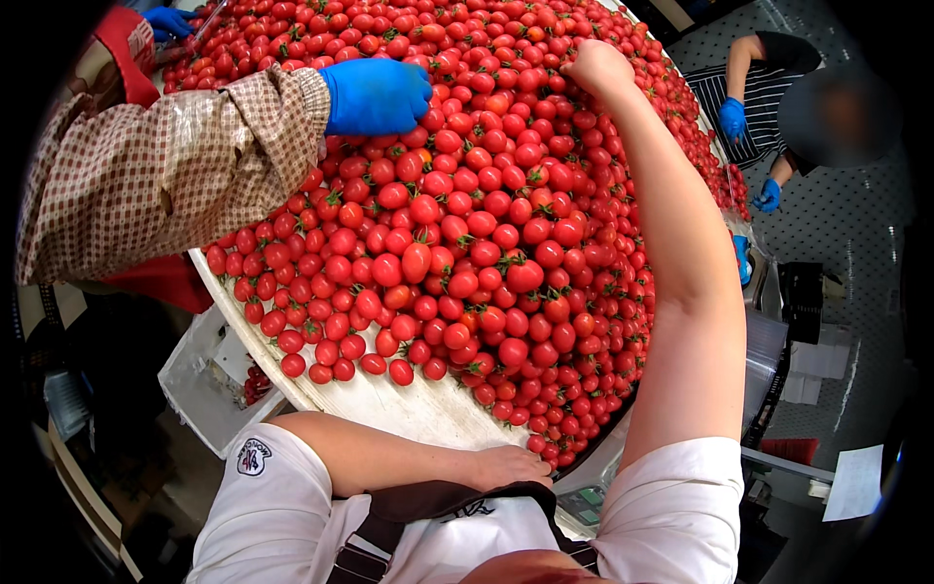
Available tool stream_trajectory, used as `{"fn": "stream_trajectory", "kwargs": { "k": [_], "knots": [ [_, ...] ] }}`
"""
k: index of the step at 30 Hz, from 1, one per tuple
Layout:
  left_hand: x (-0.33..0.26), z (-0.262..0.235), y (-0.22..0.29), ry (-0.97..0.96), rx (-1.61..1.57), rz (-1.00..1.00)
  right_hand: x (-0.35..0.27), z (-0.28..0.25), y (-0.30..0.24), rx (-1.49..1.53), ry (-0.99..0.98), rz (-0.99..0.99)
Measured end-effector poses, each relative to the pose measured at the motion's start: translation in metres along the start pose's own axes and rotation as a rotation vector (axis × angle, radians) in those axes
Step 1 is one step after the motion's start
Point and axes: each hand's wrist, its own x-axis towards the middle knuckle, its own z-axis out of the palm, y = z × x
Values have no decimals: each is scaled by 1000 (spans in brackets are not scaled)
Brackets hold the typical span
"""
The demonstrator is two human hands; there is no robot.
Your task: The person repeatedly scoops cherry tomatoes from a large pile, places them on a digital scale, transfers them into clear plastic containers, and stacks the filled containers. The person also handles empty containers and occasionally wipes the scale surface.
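Observation:
A wide heap of red cherry tomatoes [486, 224], some with green stems, covers most of a pale table [389, 409]. My right hand [598, 68] reaches far over the heap, its fingers curled down among the tomatoes; whatever they hold is hidden. Close to my body, my left hand [511, 467] lies at the table's near edge beside the lowest tomatoes. Its fingers look loosely stretched and hold nothing that I can see. From the left, a co-worker's blue-gloved hand [375, 97] rests on the tomatoes, under a checked sleeve [185, 175].
Another blue glove [170, 21] shows at the far left. Across the table at right, a person in a striped apron [715, 102] wears blue gloves [733, 119]. A white bin [199, 389] stands below the left rim. Clear plastic containers [766, 355] are stacked at right.

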Motion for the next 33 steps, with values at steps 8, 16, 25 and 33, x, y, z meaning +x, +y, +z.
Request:
{"fn": "stream_trajectory", "kwargs": {
  "k": [8, 16, 25, 33],
  "knots": [
    [2, -4, 1, -16, 0, -17, -36, -24, 68, 1549, -242, 150],
    [2, -5, 3, -84, 17, -36, -33, -11, 74, 1488, -191, 159],
    [2, -6, 4, -58, 33, -39, -18, -8, 7, -278, -113, -267],
    [3, -5, 0, -44, 25, -41, -39, -23, 47, 1044, -200, 5]
  ]
}}
